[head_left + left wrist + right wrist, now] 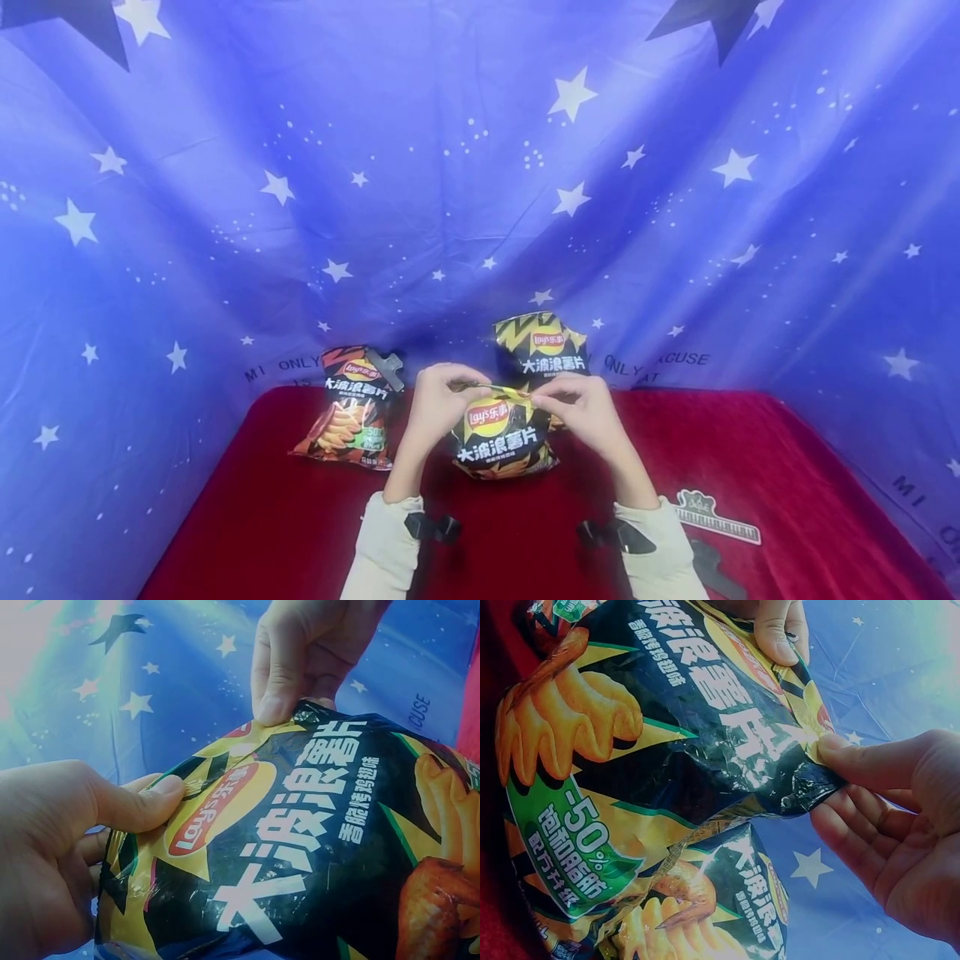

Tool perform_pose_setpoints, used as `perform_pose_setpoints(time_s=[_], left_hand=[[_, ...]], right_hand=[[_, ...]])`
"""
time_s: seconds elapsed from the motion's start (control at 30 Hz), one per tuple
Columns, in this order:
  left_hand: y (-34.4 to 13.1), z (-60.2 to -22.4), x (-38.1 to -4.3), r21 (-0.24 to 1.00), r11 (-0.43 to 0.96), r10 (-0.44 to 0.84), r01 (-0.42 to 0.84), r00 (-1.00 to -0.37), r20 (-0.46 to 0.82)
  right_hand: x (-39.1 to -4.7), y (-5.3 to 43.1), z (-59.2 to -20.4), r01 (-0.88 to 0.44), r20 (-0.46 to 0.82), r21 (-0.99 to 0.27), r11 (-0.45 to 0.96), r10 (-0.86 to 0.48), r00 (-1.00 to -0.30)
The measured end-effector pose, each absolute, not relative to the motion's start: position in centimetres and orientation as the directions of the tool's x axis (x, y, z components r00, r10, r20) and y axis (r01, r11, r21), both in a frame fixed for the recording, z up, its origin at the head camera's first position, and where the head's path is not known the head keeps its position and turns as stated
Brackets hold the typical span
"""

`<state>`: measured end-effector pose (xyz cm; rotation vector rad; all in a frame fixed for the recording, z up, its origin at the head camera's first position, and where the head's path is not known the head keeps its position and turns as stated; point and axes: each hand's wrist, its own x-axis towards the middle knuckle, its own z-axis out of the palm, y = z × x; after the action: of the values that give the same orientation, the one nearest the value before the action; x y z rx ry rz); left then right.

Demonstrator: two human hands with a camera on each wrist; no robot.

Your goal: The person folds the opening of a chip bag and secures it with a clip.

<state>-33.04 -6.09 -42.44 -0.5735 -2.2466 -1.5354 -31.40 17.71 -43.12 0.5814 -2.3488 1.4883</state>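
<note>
A black and yellow Lay's chip bag stands between both hands at the middle of the red table, its front facing me. My left hand pinches its top edge on the left, thumb in front, as the left wrist view shows. At the top right corner, my right hand pinches the crumpled film between thumb and fingers. The bag's upper edge is drawn between the two hands. Directly behind it stands a second black and yellow chip bag, partly covered by the front bag and the right hand.
To the left stands a red and black chip bag with a dark clip on its upper right corner. A piano-key clip and a dark clip lie at the right, by the right sleeve. Blue star-printed cloth hangs behind.
</note>
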Motion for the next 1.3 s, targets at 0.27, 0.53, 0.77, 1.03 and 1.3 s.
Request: perform_pose_setpoints(time_s=[0.27,0.53,0.77,1.03,1.3], left_hand=[[-6.1,-42.6,-32.9,0.816,0.3,0.171,0.493,-0.87,0.463],[-5.5,-42.5,-32.9,0.821,0.305,0.181,0.483,-0.876,0.448],[-5.6,-42.6,-32.8,0.824,0.324,0.167,0.464,-0.886,0.433],[-5.7,-42.6,-32.7,0.821,0.325,0.161,0.47,-0.883,0.442],[-5.7,-42.6,-32.6,0.821,0.317,0.166,0.474,-0.88,0.444]], right_hand=[[-31.5,18.2,-43.1,-0.445,0.398,-0.807,0.388,-0.199,-0.896],[-31.2,18.8,-42.5,-0.346,0.282,-0.861,0.372,-0.216,-0.935],[-31.4,19.3,-41.6,-0.365,0.259,-0.828,0.426,-0.287,-0.922],[-32.1,22.3,-39.4,-0.405,0.181,-0.656,0.637,-0.387,-0.904],[-32.3,26.3,-39.0,-0.379,-0.048,-0.53,0.759,-0.473,-0.88]])
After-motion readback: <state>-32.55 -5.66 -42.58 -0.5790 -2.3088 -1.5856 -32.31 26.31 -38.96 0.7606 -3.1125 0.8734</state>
